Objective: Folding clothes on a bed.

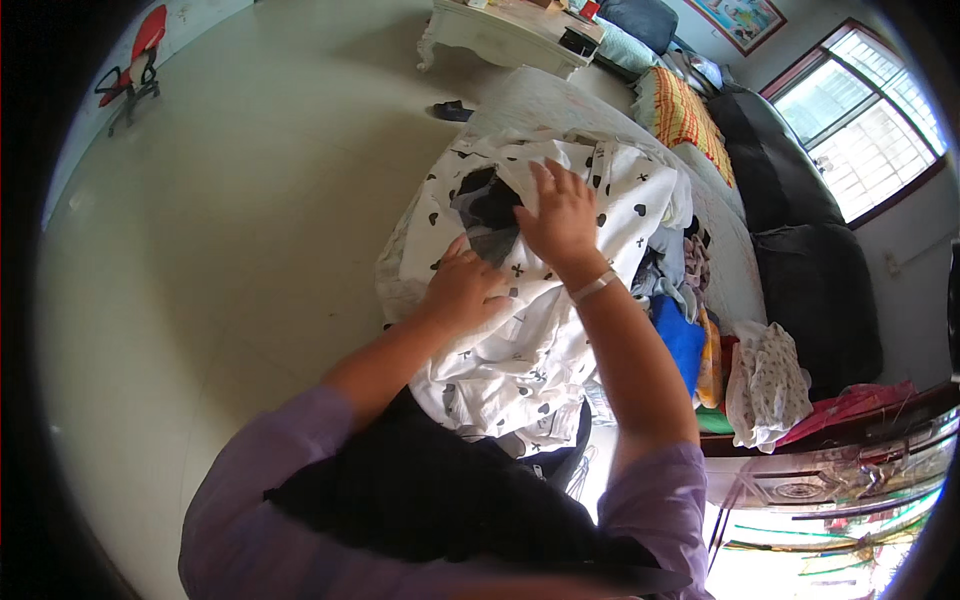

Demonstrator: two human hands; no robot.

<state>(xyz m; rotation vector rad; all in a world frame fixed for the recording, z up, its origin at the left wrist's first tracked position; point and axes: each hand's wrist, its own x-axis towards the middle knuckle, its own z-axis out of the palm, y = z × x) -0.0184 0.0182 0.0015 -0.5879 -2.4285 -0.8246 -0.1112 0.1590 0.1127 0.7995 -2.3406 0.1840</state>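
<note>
A white garment or cloth printed with black hearts and bows lies spread in front of me, creased towards my body. Near its far middle is a black and grey patch; whether it is a print or another fabric I cannot tell. My left hand rests on the cloth just on the near side of that patch, fingers apart. To the right of the patch, my right hand lies palm down on the cloth with its fingers spread. A pale band circles the right wrist. Neither hand grips a fold that I can see.
Folded and heaped clothes, among them a blue piece and a small-patterned white piece, lie to the right. Beyond them runs a dark sofa with an orange-checked cloth. A white table, slipper and red chair are farther off.
</note>
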